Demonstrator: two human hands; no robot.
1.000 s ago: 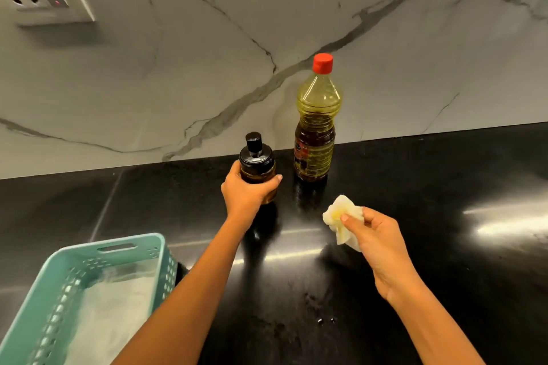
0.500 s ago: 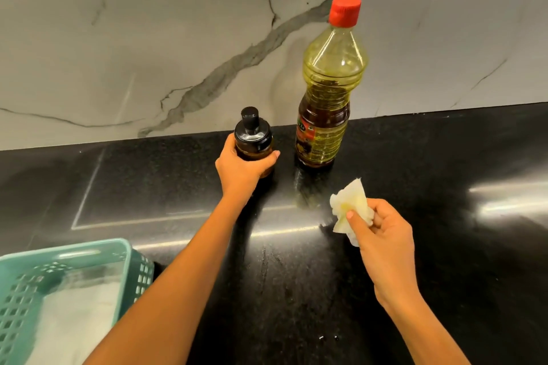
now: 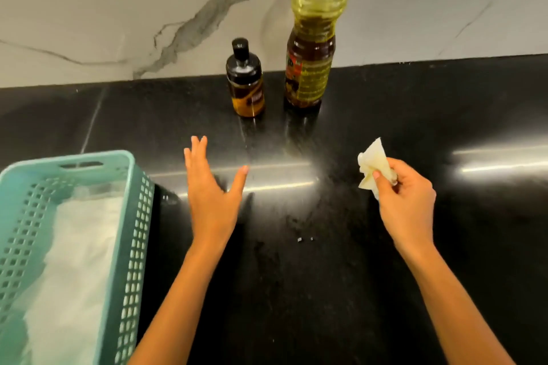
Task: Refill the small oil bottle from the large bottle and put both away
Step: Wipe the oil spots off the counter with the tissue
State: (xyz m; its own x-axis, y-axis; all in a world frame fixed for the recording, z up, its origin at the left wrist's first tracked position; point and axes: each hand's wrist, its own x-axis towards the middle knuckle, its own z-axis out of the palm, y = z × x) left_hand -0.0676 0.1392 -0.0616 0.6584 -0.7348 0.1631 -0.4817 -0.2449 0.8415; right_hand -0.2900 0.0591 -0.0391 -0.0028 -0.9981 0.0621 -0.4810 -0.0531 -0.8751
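A pale marble wall point(image 3: 89, 9) with grey veins runs behind a glossy black desk point(image 3: 444, 246) that throws back streaks of light. At the left edge sits a teal perforated basket point(image 3: 139, 231), and a white sheet point(image 3: 77, 261) lies along its bottom. Two tiny pale specks point(image 3: 305, 239) lie on the desk between the person's forearms. Nothing stands between the hands and the bottles.

The left hand point(image 3: 212, 195) is held flat over the desk just right of the basket. Its fingers point(image 3: 197, 148) are straight and spread, the thumb is splayed out to the right, and they hold nothing. Whether the palm touches the surface, I cannot tell. The small oil bottle point(image 3: 245, 83) stands upright beyond those fingertips and a little to their right, clearly apart from them, at the back of the desk near the wall. The large bottle point(image 3: 311, 47) stands just beside it on the right, and a narrow gap separates the two.

The right hand point(image 3: 406, 198) is raised in front of the large bottle and well short of it, fingers point(image 3: 382, 184) curled and thumb pinching a crumpled pale tissue point(image 3: 372, 163).

The small bottle is squat, with a black cap ending in a knob, a dark label and amber-orange oil showing at the base. The large one is clear yellowish plastic with a ribbed shoulder, dark oil in its lower half and a red and yellow label. Its top is cut off by the frame.
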